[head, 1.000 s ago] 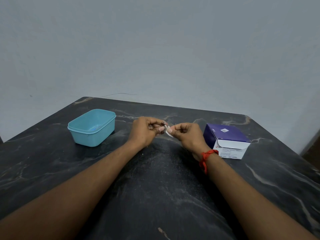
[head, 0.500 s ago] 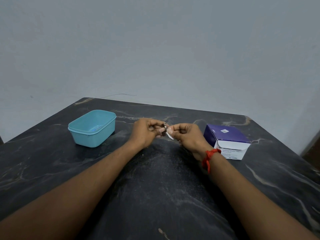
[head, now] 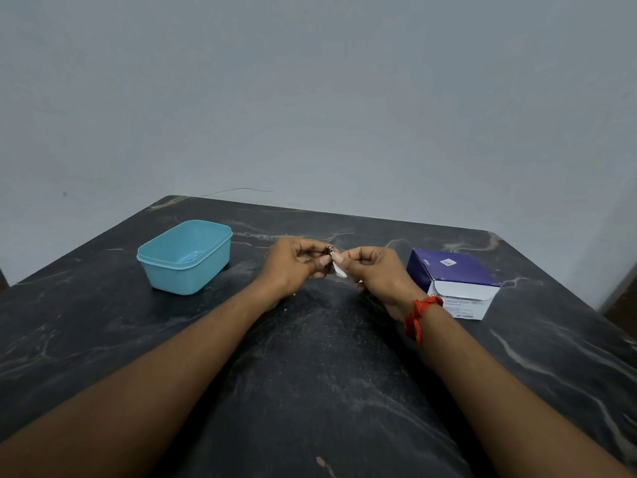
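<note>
Both hands meet above the middle of the dark marble table (head: 310, 357). My left hand (head: 293, 267) pinches a small metallic object (head: 330, 250) between thumb and fingers; what it is I cannot tell. My right hand (head: 375, 274), with a red thread on the wrist, pinches a small white pad (head: 339, 269) and holds it against that object. The fingers of both hands are curled.
An open teal plastic tub (head: 186, 257) stands at the left of the table, with something small and blue inside. A purple and white carton (head: 453, 282) sits at the right. A grey wall rises behind the table's far edge.
The hands have stayed together at the same spot. The white pad has shifted slightly against the small object between the fingertips.
</note>
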